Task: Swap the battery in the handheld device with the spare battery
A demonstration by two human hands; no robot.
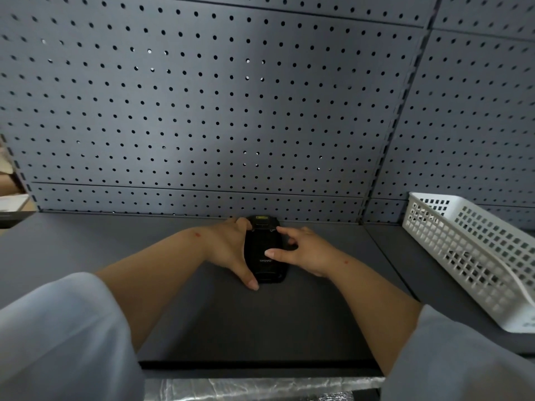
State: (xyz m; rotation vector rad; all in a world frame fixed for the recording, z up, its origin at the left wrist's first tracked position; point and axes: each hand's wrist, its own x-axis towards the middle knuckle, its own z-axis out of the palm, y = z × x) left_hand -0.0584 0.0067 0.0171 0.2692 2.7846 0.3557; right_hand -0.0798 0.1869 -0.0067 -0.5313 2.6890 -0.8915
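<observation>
A black handheld device lies back side up on the dark grey shelf, close to the pegboard wall. Its back carries a small light logo, and a yellowish window shows at its far end. My left hand grips the device along its left edge, thumb reaching to the near corner. My right hand rests on the right side, thumb pressed on the middle of the back cover and fingers curled over the far right edge. No spare battery is visible.
A white perforated plastic basket stands on the shelf at the right. A grey pegboard wall rises directly behind the device. Cardboard boxes show at the far left edge. The shelf's front edge runs below my forearms.
</observation>
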